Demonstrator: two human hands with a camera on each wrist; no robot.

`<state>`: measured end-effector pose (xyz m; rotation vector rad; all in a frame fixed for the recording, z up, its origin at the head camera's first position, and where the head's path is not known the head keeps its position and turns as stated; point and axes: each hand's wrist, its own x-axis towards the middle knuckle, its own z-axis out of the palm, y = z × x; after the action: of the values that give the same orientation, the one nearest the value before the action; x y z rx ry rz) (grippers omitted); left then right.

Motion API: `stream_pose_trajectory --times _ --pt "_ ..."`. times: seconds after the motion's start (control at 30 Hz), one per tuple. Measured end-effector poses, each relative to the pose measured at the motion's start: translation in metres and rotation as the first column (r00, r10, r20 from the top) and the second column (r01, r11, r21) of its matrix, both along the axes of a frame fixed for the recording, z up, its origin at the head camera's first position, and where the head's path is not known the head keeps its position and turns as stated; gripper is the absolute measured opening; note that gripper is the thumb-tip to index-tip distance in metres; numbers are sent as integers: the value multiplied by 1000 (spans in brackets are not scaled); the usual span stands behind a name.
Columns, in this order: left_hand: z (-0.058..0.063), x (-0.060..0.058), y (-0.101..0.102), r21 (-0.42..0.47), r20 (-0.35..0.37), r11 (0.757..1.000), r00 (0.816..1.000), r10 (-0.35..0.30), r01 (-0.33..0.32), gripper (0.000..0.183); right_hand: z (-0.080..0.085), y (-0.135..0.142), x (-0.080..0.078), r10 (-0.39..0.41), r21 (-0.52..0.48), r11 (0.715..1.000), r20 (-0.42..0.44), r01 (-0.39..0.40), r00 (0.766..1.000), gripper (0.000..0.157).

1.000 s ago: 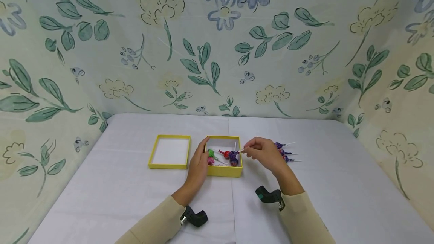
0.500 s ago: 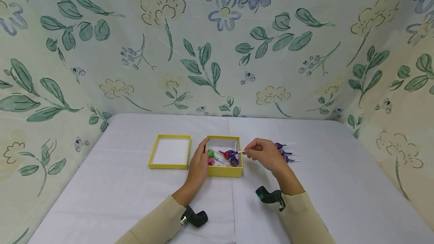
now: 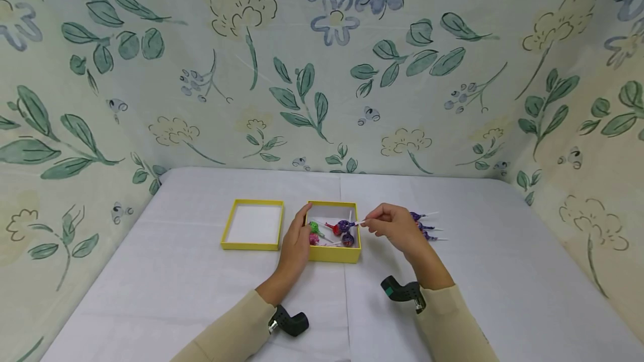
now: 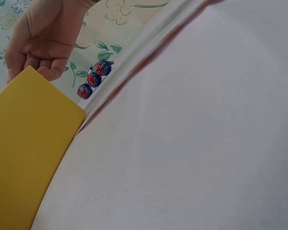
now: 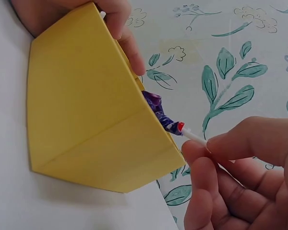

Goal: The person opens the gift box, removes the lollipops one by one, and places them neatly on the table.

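My right hand (image 3: 392, 228) pinches the white stick of a purple-wrapped lollipop (image 3: 344, 227) between thumb and forefinger. The wrapped head of this lollipop (image 5: 159, 112) is at the rim of an open yellow box (image 3: 334, 255), partly hidden by its wall in the right wrist view. Holding the box by its left side is my left hand (image 3: 294, 250), its thumb over the rim. Inside lie a green lollipop (image 3: 315, 228), a pink one (image 3: 314, 238), a red one (image 3: 336, 230) and another purple one (image 3: 347, 239).
The yellow-edged lid (image 3: 250, 247) lies with its white inside up, left of the box. Three purple and red lollipops (image 4: 95, 79) lie in a row right of the box, partly behind my right hand. A white cloth (image 3: 191, 284) covers the table; a flowered curtain stands behind.
The pinched lollipop's head has lifted and tilted toward the left, away from the other purple one, and more stick shows. My left hand and the box have stayed in place.
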<state>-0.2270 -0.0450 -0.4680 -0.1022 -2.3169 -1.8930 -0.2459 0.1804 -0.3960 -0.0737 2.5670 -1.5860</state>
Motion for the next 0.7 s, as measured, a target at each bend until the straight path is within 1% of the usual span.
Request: stream_pose_trajectory --times 0.2,0.47,0.57,0.7 --pt "1 0 0 -2 2 1000 1000 2 -2 49 1 -1 -1 -20 -7 1000 8 20 1000 11" --pt "3 1 -2 -26 3 999 999 38 -38 50 4 -8 0 -15 -29 999 11 15 1000 14" --pt "3 0 -1 -23 -3 999 999 39 -39 49 3 -9 0 -27 -30 999 13 27 1000 14" --pt "0 0 -1 -29 -8 999 999 44 -44 49 1 -12 1 -62 -50 997 33 64 998 15"
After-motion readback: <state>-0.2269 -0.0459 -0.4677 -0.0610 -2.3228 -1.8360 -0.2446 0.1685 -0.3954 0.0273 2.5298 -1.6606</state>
